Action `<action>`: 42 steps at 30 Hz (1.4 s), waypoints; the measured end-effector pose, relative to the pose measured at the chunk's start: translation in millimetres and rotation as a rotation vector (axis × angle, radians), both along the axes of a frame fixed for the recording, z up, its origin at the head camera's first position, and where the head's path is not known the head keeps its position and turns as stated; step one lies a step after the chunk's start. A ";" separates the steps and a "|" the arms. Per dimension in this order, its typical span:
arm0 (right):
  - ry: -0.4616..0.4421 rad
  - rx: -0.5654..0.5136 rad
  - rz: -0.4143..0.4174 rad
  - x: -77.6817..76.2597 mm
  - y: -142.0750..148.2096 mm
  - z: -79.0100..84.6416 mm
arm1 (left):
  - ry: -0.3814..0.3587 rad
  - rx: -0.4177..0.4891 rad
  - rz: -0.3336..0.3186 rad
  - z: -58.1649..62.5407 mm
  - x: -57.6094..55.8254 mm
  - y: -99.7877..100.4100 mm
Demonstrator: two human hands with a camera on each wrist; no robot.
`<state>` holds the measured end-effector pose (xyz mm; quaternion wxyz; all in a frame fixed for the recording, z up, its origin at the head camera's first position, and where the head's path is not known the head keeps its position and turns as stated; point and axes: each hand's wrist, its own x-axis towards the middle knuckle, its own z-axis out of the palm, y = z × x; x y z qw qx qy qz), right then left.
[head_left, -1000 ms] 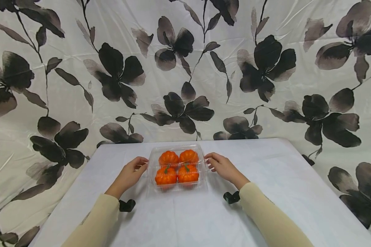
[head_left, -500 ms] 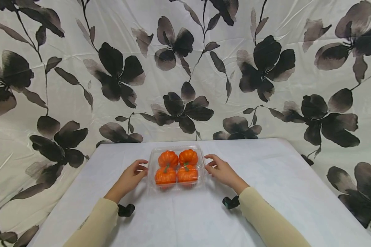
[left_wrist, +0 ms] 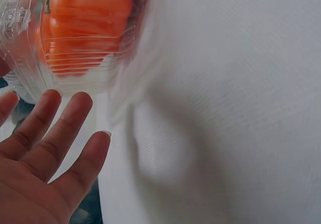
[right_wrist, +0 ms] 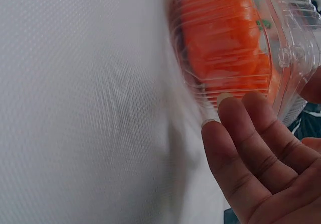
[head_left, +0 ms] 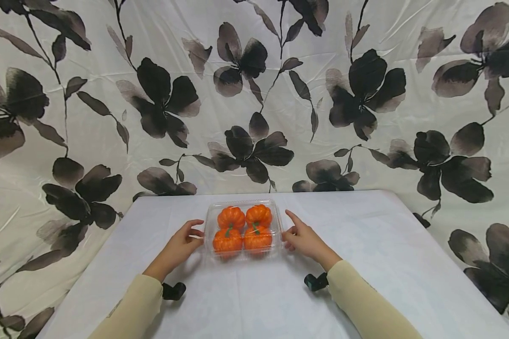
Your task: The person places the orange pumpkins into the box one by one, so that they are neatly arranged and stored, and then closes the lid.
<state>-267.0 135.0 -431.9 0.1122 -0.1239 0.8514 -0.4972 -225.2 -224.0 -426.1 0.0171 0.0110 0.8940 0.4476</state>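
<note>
A clear plastic clamshell container (head_left: 210,219) sits with its lid down near the far side of the table, holding several small orange pumpkins (head_left: 231,218) with green stems. My left hand (head_left: 181,244) is at its left side, fingers loosely extended, fingertips right by the wall. On the opposite side is my right hand (head_left: 305,241), its index finger stretched out past the rim and the other fingers bent slightly near the wall. In the left wrist view, relaxed fingers (left_wrist: 75,113) are spread beside the ribbed plastic. The right wrist view has fingertips (right_wrist: 238,116) overlapping the container's ribbed side.
A white cloth covers the table (head_left: 254,301). Behind it hangs a white curtain (head_left: 305,117) with dark flower prints. Black wrist cameras (head_left: 174,291) are worn below both hands.
My right index finger has straightened and lifted away from the container's rim. My left fingers have spread slightly. The container stays in nearly the same place.
</note>
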 end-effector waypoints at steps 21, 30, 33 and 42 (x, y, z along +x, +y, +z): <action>-0.246 -0.107 0.092 5.7 -3.0 -11.8 | -0.270 0.378 -0.016 -16.4 13.0 3.0; -0.345 -0.170 0.154 5.7 -1.9 -15.8 | -0.387 0.461 -0.074 -20.1 16.7 4.3; -0.365 -0.177 0.166 7.6 -2.1 -13.1 | -0.405 0.482 -0.082 -21.1 18.0 5.2; -0.402 -0.204 0.222 4.1 0.2 -14.4 | -0.361 0.464 -0.131 -18.0 20.8 3.3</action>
